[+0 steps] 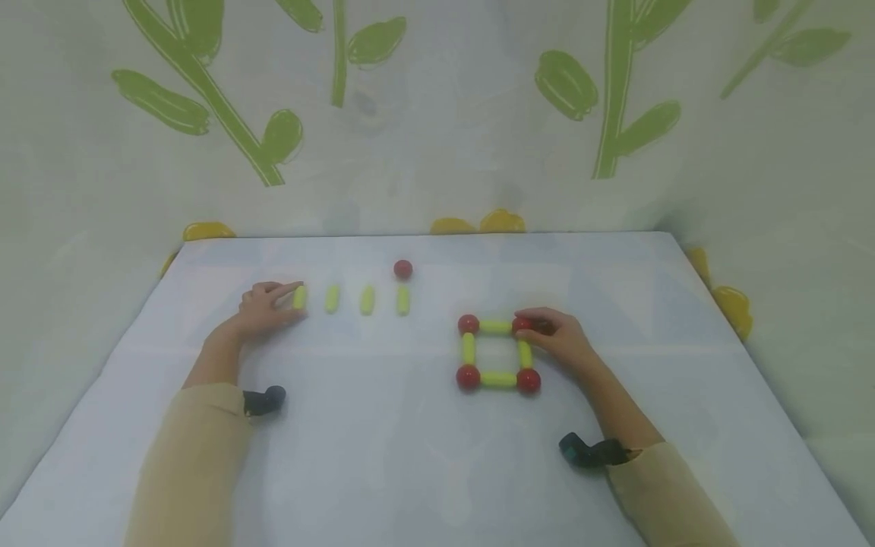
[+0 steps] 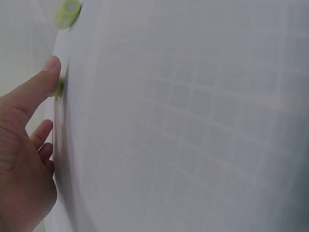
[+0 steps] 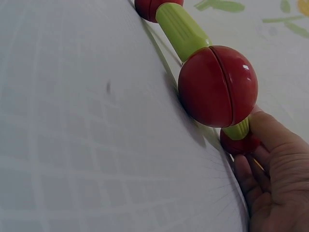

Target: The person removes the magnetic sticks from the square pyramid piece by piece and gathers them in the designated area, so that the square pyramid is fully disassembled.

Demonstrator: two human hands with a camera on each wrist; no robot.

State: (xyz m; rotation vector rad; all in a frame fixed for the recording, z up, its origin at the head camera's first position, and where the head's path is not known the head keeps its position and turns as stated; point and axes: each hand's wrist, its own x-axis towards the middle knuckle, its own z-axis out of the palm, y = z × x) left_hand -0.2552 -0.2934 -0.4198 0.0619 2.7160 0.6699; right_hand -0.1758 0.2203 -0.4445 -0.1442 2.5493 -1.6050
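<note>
My left hand point(image 1: 260, 310) pinches the leftmost yellow-green rod point(image 1: 299, 297) end to end between thumb and finger. In the left wrist view the thumb partly covers that rod. On the right, four-sided and flat on the table, lies a square of red balls joined by yellow-green rods point(image 1: 498, 379). My right hand point(image 1: 563, 338) holds the red ball point(image 1: 522, 326) at its far right corner, thumb and fingers around it. The right wrist view shows the near right ball point(image 3: 218, 87) large in front, partly hiding the held one.
Several loose yellow-green rods point(image 1: 368, 299) stand in a row right of my left hand. A single red ball point(image 1: 403, 269) sits just behind the rightmost rod point(image 1: 403, 300). The white table point(image 1: 383, 456) meets a wall with painted green leaves point(image 1: 566, 85) at its back edge.
</note>
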